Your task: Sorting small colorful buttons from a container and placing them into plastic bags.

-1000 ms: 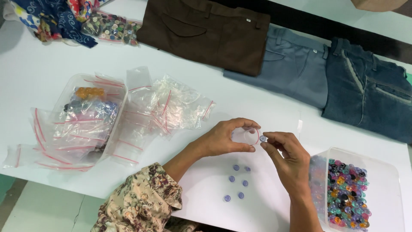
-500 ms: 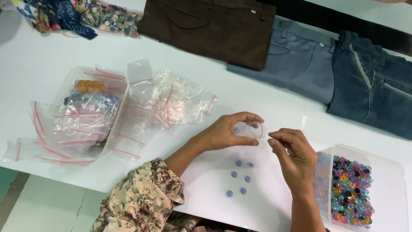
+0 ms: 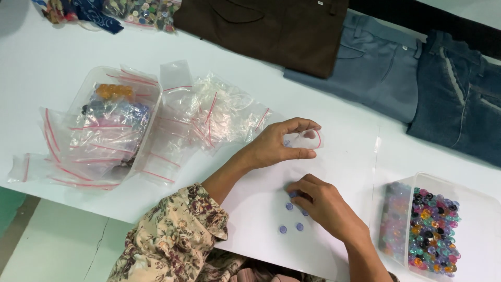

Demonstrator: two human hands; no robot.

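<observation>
My left hand (image 3: 282, 143) holds a small clear zip bag (image 3: 307, 140) with a red strip, its mouth held apart between thumb and fingers above the white table (image 3: 52, 62). My right hand (image 3: 323, 206) is lower, fingertips down on the table among a few small blue buttons (image 3: 292, 216); whether a button is pinched under the fingers is hidden. A floral sleeve (image 3: 172, 240) covers my left forearm.
A pile of clear zip bags (image 3: 209, 112) lies left of my hands, beside a clear tub (image 3: 112, 122) holding filled bags. A clear tub of mixed coloured buttons (image 3: 433, 232) sits at the right. Brown trousers (image 3: 271, 28) and two pairs of jeans (image 3: 417, 78) lie along the far side.
My right hand has dropped from the bag's mouth down to the blue buttons on the table. My left hand keeps the bag held apart in about the same place.
</observation>
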